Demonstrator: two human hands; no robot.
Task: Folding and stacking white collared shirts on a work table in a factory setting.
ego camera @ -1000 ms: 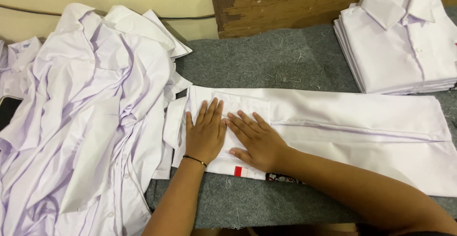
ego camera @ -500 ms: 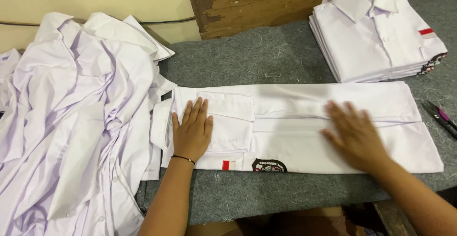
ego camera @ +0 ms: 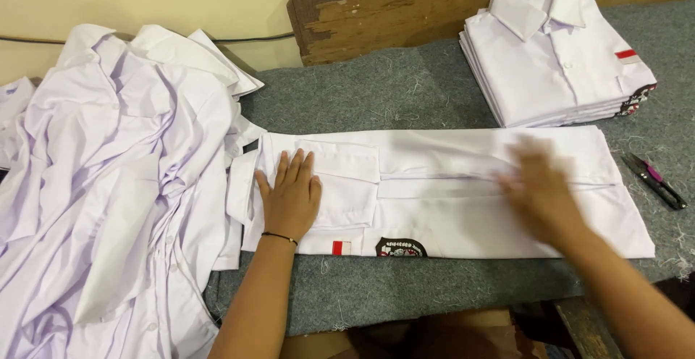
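Grey felt counter [ego camera: 405, 98] below a cream wall. Long folded white shirt [ego camera: 463, 185] flat in the middle, sides already tucked in, not yet folded short. Left hand [ego camera: 289, 194] flat and open near its collar end; right hand [ego camera: 539, 196] blurry, open, pressing farther along. Neat shirt stack [ego camera: 561, 58] behind, messy shirt pile [ego camera: 108, 185] left, snips [ego camera: 655, 180] right.

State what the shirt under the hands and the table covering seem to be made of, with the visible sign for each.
Shirt: probably thin woven cotton or blend, matte; it creases sharply.
Table covering: likely grey felt; fuzzy, flecked with loose threads.
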